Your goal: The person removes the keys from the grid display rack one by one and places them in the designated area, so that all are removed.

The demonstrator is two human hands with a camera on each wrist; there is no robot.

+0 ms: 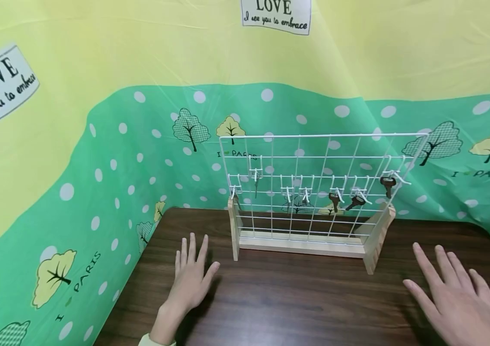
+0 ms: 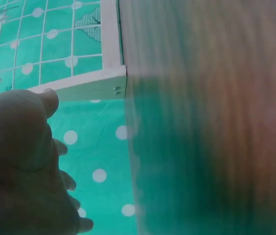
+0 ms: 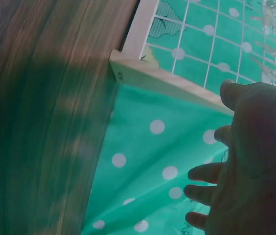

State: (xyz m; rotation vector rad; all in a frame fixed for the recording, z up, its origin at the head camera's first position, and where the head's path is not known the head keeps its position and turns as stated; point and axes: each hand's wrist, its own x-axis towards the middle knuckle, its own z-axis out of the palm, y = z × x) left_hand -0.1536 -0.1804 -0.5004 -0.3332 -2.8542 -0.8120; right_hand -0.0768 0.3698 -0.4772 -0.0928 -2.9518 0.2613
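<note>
A white wire grid rack (image 1: 305, 247) on wooden supports stands on the dark table, with several white hooks on it. Dark keys (image 1: 335, 202) hang from hooks at its right side; one key (image 1: 387, 185) is highest, near the right edge. A thin silvery item (image 1: 256, 185) hangs at the upper left. My left hand (image 1: 189, 281) is held with fingers spread, left of the rack and touching nothing. To the rack's right, my right hand (image 1: 457, 300) has its fingers spread and holds nothing. The wrist views show each hand beside a wooden support (image 2: 91, 84), (image 3: 172, 83).
The brown wooden table (image 1: 288, 302) runs under the rack and both hands. Behind it and along the left hangs a yellow and green cloth (image 1: 98, 120) with white dots, trees and printed words.
</note>
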